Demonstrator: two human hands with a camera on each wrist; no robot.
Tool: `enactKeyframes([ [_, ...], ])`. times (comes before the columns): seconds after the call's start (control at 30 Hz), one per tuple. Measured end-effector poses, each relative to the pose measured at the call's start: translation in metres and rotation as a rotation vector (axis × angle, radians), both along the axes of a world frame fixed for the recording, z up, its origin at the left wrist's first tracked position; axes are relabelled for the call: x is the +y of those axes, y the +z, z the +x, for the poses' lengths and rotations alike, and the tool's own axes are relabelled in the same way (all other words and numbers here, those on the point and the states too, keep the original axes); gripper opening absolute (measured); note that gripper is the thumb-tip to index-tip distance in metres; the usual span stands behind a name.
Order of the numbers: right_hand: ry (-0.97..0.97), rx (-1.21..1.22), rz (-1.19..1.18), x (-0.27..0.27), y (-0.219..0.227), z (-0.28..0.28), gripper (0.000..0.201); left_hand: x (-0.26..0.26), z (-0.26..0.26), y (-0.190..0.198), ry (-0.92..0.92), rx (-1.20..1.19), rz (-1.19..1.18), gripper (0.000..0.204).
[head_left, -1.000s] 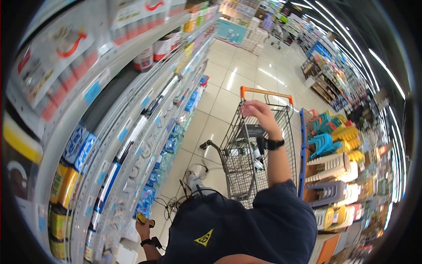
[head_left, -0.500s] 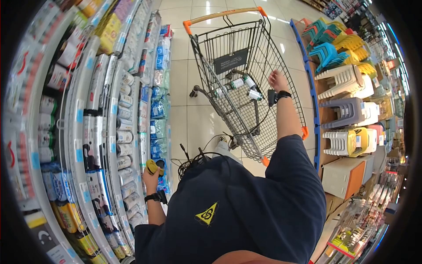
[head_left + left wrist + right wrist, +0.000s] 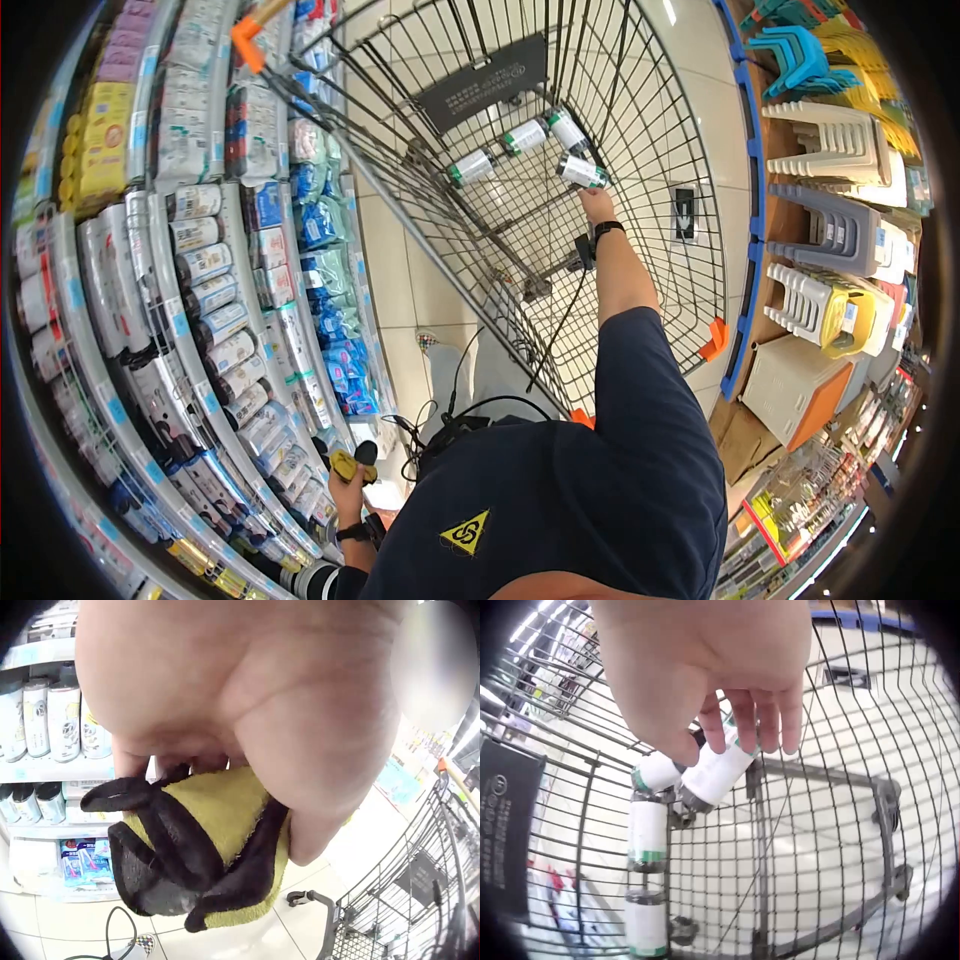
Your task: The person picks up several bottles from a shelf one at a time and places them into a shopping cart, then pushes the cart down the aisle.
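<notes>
My left hand (image 3: 347, 485) grips a yellow fuzzy cloth with black trim (image 3: 217, 817), at the lower left beside the shelves. Its thumb and fingers close round the cloth from above in the left wrist view. My right hand (image 3: 597, 205) reaches down into the shopping cart (image 3: 640, 280), at the near end of a white roll with a green band (image 3: 582, 172). In the right wrist view the fingers (image 3: 767, 724) extend loosely over this roll, fingertips overlapping it. Several similar rolls (image 3: 646, 832) lie beside it on the wire cart bottom.
Shelves of packaged rolls (image 3: 215, 262) and blue packets (image 3: 322, 222) line the left side. Stacked plastic stools (image 3: 830, 225) stand on the right behind a blue edge (image 3: 752, 200). Black cables (image 3: 410, 425) hang near my waist.
My right hand has come down from above the cart to the rolls inside it. The cart appears closer and larger. My left hand still holds the yellow-and-black cloth.
</notes>
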State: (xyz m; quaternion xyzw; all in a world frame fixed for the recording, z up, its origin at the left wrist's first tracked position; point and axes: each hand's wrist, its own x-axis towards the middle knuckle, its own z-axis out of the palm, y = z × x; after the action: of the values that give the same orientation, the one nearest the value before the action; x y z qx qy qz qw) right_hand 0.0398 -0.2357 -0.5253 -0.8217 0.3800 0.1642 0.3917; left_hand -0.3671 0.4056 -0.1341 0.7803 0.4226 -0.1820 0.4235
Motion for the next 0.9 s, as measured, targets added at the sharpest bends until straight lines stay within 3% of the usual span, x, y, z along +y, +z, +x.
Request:
enactKeyframes([
  [0.03, 0.026, 0.019, 0.046, -0.006, -0.002, -0.001, 0.037, -0.012, 0.008, 0.013, -0.022, 0.038, 0.017, 0.032],
  [0.07, 0.136, -0.033, -0.152, -0.011, -0.003, -0.001, 0.036, -0.026, 0.015, 0.03, -0.002, 0.065, -0.006, 0.032],
  [0.13, 0.163, -0.097, -0.213, -0.025, 0.009, 0.012, 0.036, -0.046, 0.032, 0.053, -0.06, 0.123, 0.041, 0.032],
  [0.27, 0.469, -0.059, -0.33, -0.031, 0.044, 0.05, 0.05, -0.061, 0.041, 0.064, -0.013, 0.131, 0.047, 0.034],
  [0.37, 0.622, -0.026, -0.399, -0.02, 0.017, 0.052, 0.064, -0.067, 0.049, 0.06, -0.03, 0.109, 0.053, 0.035],
  [0.4, 0.668, -0.101, -0.6, -0.01, 0.01, 0.042, 0.07, -0.067, 0.051, 0.06, -0.024, 0.11, 0.066, 0.035],
  [0.47, 0.577, 0.106, -0.566, 0.012, 0.042, 0.051, 0.068, -0.066, 0.064, 0.061, -0.183, 0.165, 0.065, 0.038],
  [0.53, 0.526, 0.118, -0.582, 0.017, 0.008, 0.035, 0.07, -0.069, 0.079, 0.063, -0.174, 0.195, 0.076, 0.038],
  [0.6, 0.368, 0.269, -0.395, 0.024, 0.005, 0.019, 0.07, -0.059, 0.077, 0.059, -0.279, 0.174, 0.12, 0.037],
  [0.73, 0.524, 0.188, -0.111, 0.025, 0.02, -0.014, 0.066, -0.063, 0.097, 0.06, -0.22, 0.096, 0.102, 0.04],
  [0.8, 0.019, 0.13, 0.518, 0.026, 0.025, -0.027, 0.061, -0.055, 0.094, 0.056, -0.226, 0.072, 0.093, 0.042],
  [0.83, -0.147, 0.151, 0.748, 0.031, 0.057, -0.027, 0.055, -0.049, 0.089, 0.051, -0.203, 0.049, 0.079, 0.041],
  [0.9, -0.298, 0.106, 1.068, 0.041, 0.118, -0.028, 0.055, -0.038, 0.082, 0.043, -0.18, 0.015, 0.052, 0.041],
])
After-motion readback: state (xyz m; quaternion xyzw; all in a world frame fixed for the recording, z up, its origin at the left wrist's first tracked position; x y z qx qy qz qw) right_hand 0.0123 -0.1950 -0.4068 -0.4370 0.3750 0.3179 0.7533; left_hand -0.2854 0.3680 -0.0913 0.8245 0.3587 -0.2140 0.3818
